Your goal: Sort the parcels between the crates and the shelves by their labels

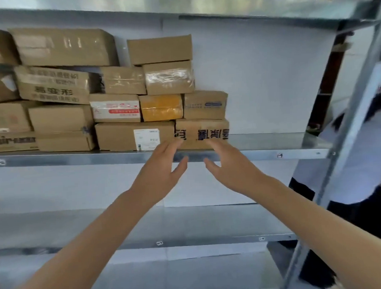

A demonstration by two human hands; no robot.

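Note:
Several brown cardboard parcels are stacked on the metal shelf point(273, 156), filling its left and middle. The rightmost bottom one is a parcel with large black characters point(203, 133), lying beside a parcel with a white label point(134, 136). My left hand point(160, 172) and my right hand point(230, 166) are held up just in front of the black-character parcel, fingers apart and palms facing each other, holding nothing. The fingertips overlap the parcel's lower edge; whether they touch it I cannot tell.
The shelf's right part point(272, 140) beside the stack is bare, against a white wall. A lower shelf point(189, 241) runs below. A metal upright point(331, 182) stands at the right, with a person in a light shirt point(360, 158) behind it.

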